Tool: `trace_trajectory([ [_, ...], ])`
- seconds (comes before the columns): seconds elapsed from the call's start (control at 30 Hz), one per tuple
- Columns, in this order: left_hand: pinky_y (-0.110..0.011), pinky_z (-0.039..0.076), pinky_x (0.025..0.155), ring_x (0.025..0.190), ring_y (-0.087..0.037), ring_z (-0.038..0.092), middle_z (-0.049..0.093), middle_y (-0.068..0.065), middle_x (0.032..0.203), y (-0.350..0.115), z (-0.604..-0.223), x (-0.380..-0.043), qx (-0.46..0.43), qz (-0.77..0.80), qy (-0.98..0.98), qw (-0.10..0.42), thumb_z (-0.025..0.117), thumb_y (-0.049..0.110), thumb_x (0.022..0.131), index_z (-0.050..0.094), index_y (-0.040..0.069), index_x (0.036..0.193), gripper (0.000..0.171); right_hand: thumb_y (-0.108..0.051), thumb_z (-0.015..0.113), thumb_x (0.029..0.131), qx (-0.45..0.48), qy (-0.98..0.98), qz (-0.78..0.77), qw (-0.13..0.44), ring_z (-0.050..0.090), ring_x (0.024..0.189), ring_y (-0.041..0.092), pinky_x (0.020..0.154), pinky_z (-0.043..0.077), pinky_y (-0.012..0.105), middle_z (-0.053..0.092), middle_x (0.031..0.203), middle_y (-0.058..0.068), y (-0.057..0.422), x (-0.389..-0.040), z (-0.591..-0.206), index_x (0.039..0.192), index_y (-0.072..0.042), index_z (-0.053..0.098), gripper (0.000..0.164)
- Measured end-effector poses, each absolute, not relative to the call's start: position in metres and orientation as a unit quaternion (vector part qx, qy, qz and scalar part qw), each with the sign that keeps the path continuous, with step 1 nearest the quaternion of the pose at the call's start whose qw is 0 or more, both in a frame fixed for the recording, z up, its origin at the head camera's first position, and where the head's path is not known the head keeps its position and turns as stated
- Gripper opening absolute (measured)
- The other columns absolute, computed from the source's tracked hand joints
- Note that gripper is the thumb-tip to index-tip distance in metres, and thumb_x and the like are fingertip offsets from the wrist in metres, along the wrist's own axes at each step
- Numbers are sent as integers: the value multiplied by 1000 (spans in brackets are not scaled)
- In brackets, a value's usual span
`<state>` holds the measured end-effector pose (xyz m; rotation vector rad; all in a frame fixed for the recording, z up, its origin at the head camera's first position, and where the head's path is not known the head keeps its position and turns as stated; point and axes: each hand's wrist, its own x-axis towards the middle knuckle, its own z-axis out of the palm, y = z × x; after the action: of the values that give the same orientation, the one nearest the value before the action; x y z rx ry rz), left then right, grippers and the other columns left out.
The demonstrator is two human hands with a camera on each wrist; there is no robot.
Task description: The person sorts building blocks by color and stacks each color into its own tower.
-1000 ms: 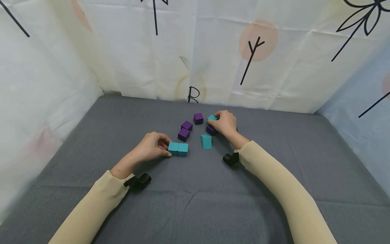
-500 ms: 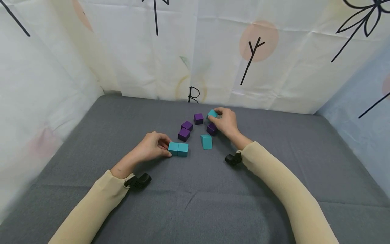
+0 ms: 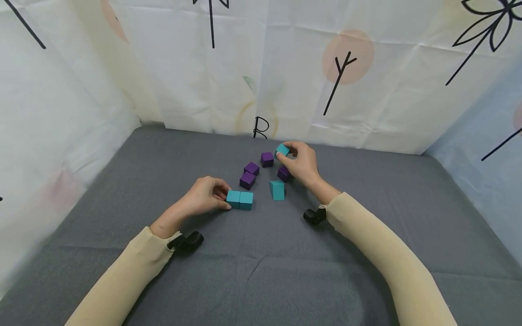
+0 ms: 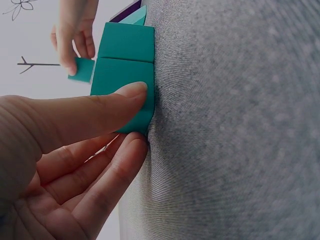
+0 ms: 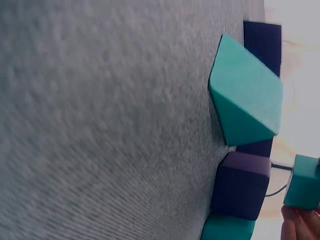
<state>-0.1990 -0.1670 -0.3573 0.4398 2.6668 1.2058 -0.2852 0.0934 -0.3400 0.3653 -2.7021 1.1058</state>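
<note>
My left hand [image 3: 205,197] pinches the left one of two teal blocks [image 3: 233,199] standing side by side on the cloth. In the left wrist view, its thumb [image 4: 117,107] lies across that block's face and the fingertips press the near end. The other teal block [image 3: 246,200] touches it on the right. My right hand [image 3: 302,160] holds a teal cube [image 3: 282,150], tilted, between thumb and fingers; the right wrist view has this cube [image 5: 302,182] raised off the cloth. Below the hand sits a purple block [image 3: 283,174], partly covered by it.
A teal wedge [image 3: 277,190] stands between the hands. Two purple blocks, a nearer one [image 3: 247,180] and a farther one [image 3: 251,169], sit close together, another purple block [image 3: 267,159] behind. The right wrist view adds a teal block [image 5: 227,229] beside a purple one. Printed curtains [image 3: 293,68] border the cloth.
My right hand has raised the teal cube up and away from the purple block, which now shows more. The left hand keeps its hold on the paired teal blocks' left one.
</note>
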Motion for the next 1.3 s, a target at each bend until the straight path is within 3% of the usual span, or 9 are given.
trace_trajectory([
  [0.6,-34,58,75,84,-23,69,70,-16,92,-167,-359,-201,148,408,897,89,79,0,75,67,-5,102,29,-21,70,88,229,-874,421,79,65,96,26,83,54,39,62,110,13,76,-253,-341,120,-4,64,36],
  [1.3,-32,58,74,84,-25,70,70,-17,91,-167,-358,-201,152,412,894,90,78,-1,75,67,-5,102,29,-20,72,87,318,-843,434,10,67,94,20,86,55,40,63,101,7,56,-234,-346,121,-6,66,37],
])
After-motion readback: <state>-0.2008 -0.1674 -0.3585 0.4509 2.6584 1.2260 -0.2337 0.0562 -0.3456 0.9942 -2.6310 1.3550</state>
